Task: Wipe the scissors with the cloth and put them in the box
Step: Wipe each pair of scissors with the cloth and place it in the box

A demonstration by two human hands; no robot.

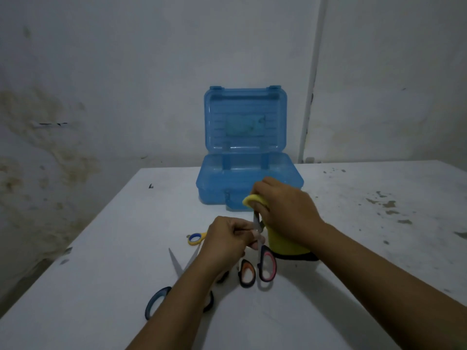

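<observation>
We've got a white table here, kinda scuffed, with dark flecks and chipped patches out toward 3 o'clock. Sitting on it at 12 o'clock is a see-through blue box with its lid standing open. At 9 o'clock there's a pair of yellow-and-blue-handled scissors, and down at 7 o'clock a bigger pair of dark-handled scissors with the blades spread. We can't tell what else touches the tabletop.

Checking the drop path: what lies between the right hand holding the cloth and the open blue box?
Head view: no object; the right hand with the yellow cloth overlaps the blue box front.
</observation>
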